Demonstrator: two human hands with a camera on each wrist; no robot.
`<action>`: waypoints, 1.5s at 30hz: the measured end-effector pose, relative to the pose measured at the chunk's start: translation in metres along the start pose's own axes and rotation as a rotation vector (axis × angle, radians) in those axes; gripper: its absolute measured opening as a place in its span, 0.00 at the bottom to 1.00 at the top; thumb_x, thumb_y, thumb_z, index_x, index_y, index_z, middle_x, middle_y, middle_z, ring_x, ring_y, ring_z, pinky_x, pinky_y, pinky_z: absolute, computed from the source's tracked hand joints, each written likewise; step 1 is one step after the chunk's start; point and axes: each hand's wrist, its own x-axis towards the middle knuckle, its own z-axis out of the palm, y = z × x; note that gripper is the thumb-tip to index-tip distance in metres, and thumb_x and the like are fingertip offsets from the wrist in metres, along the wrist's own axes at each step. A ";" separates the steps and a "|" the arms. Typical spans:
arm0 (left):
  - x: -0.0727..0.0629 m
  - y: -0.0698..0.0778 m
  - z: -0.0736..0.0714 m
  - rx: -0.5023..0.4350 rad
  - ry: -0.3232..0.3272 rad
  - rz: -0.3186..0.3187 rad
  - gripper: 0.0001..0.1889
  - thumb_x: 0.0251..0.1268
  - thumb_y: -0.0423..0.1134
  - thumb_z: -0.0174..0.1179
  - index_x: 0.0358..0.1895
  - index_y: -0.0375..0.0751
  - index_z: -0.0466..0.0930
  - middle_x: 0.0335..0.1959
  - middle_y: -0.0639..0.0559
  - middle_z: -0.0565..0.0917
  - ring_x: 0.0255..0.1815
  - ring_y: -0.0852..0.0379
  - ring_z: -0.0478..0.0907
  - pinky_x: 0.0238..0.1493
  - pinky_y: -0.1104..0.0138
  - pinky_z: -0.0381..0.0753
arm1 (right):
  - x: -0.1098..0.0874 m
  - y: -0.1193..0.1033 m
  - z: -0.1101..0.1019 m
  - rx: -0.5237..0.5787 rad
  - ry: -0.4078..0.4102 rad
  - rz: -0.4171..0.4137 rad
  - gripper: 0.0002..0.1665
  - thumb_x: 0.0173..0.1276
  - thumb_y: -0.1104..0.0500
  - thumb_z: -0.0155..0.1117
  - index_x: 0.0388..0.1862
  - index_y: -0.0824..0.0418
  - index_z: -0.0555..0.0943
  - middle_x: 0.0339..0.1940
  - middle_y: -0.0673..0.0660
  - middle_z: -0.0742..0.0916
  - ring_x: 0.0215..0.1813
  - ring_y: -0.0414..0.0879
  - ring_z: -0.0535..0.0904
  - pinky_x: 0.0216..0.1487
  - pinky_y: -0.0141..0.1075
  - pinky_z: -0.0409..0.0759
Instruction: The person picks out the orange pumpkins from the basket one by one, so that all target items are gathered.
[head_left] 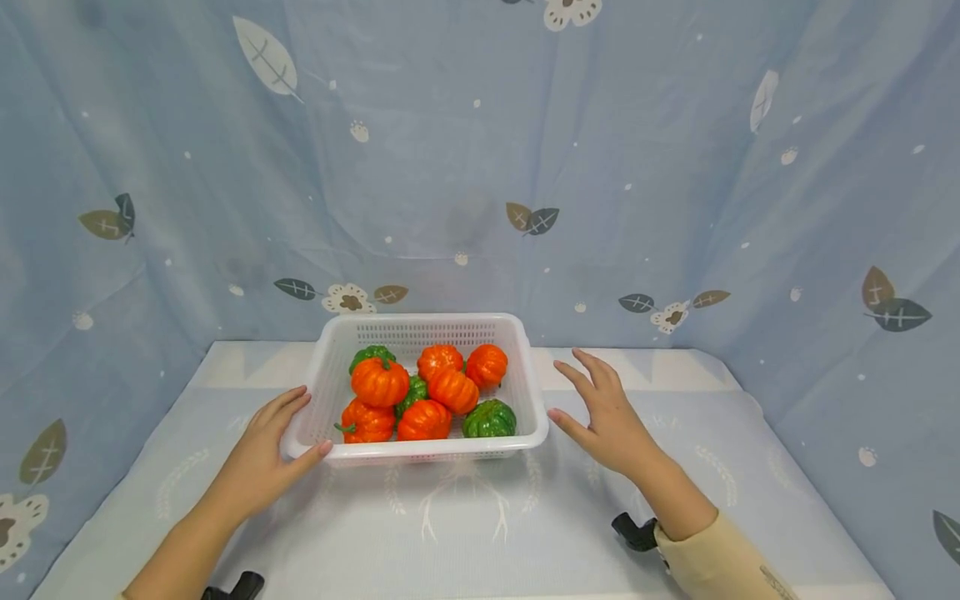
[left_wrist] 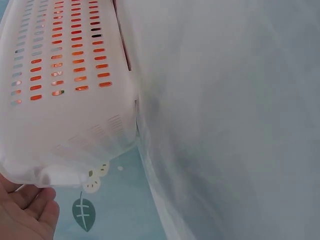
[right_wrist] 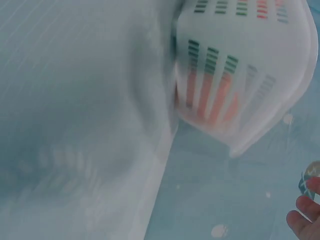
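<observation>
In the head view, a white plastic basket point(head_left: 420, 451) with slotted walls stands on the table, holding several small orange pumpkins point(head_left: 380, 382) and green pumpkins point(head_left: 489, 419). My left hand point(head_left: 258, 462) is at the basket's left end, fingers extended along the rim and thumb over the front left corner. Whether it presses on the rim cannot be told. In the left wrist view, its fingers point(left_wrist: 42, 206) lie just beyond the basket's edge. My right hand point(head_left: 611, 417) hovers off the right end with fingers spread, holding nothing; the right wrist view shows its fingertips point(right_wrist: 304, 204) apart from the basket.
A pale patterned cloth covers the table point(head_left: 465, 533). Blue curtains point(head_left: 450, 167) with leaf and flower prints hang behind it and on both sides. The basket stands close to the rear curtain. Black wrist mounts point(head_left: 633, 532) show below the hands.
</observation>
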 end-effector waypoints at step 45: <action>0.000 0.000 -0.008 -0.013 -0.090 -0.093 0.48 0.59 0.62 0.68 0.75 0.33 0.63 0.75 0.38 0.62 0.71 0.30 0.59 0.61 0.29 0.63 | 0.105 -0.072 0.072 0.306 -0.363 0.191 0.30 0.67 0.49 0.72 0.64 0.59 0.77 0.62 0.59 0.80 0.61 0.53 0.77 0.63 0.47 0.77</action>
